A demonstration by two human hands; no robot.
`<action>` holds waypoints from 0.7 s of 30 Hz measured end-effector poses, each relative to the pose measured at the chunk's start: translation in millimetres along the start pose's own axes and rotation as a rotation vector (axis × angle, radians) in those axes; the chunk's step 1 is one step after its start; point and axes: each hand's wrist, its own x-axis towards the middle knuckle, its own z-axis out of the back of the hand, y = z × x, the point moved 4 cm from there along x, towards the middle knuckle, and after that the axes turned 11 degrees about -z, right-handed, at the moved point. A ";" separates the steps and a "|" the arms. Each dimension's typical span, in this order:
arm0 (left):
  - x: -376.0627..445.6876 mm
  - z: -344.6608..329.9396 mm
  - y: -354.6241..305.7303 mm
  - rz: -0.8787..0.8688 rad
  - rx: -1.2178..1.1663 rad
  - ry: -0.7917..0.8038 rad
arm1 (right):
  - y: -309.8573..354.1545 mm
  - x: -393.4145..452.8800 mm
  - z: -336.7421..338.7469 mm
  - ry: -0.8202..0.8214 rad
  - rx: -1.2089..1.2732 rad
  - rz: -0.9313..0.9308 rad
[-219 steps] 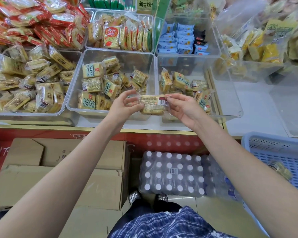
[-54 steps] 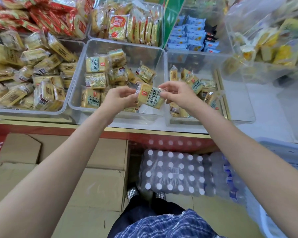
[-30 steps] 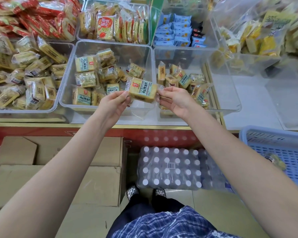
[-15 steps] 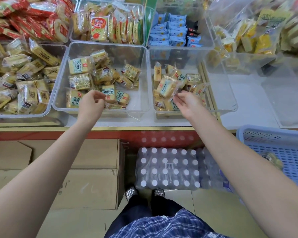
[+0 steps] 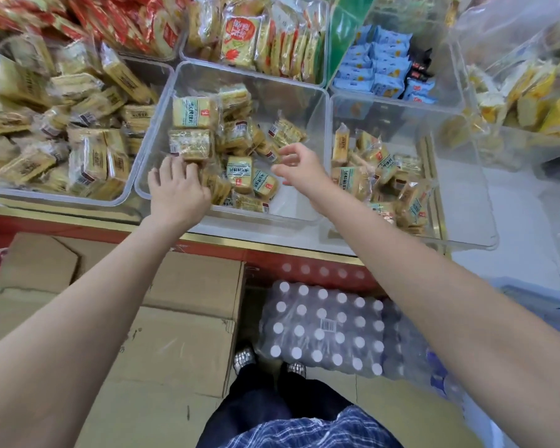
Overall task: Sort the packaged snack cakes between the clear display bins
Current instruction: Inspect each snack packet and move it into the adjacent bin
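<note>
Both your hands are inside the middle bin (image 5: 320,150), a clear tub whose near rim runs just under your wrists. Its right part is bare floor, from the cakes across to the right wall, and that wall stands against the right bin (image 5: 459,176), which also has bare floor along its right side. The left bin (image 5: 133,176) is packed nearly to its rim.

Your left hand (image 5: 177,185) lies palm down at the near-left corner of the middle bin, fingers spread and fairly straight, the fingertips touching a cake (image 5: 189,144) that shows its barcode. It grips nothing you can see. Your right hand (image 5: 299,164) hovers over the middle of the same bin, fingers loosely curled and apart, holding nothing, just above the loose cakes.

The cakes are small golden-yellow blocks in clear crinkled wrappers. Some show a pale green label with a red mark, such as one (image 5: 240,174) between your hands; others lie label down with a white barcode sticker.

The middle bin holds roughly a dozen cakes, heaped left of centre; the right bin (image 5: 380,176) a similar number, overlapping too much to count exactly. There are three bins in this front row.
</note>
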 end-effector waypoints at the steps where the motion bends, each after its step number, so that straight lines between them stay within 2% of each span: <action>1: 0.7 -1.1 -0.4 0.012 0.008 0.033 | 5.6 10.3 -7.2 0.003 -0.056 0.030; 6: 5.4 -3.2 -0.4 0.033 0.017 0.117 | 43.8 64.0 -34.2 0.013 -0.261 0.151; 9: 6.8 -6.1 1.4 0.043 0.017 0.099 | 51.7 96.2 -49.5 0.016 -0.378 0.116; 12: 7.3 -6.3 0.9 0.049 0.024 0.074 | 51.6 116.2 -54.3 0.094 -0.275 0.057; 17: 5.7 -5.0 -0.1 0.050 0.011 0.025 | 38.4 120.4 -58.7 0.095 -0.049 -0.078; 21: 5.8 -3.2 -1.0 0.052 -0.003 0.043 | 28.6 92.8 -57.3 0.034 0.035 0.001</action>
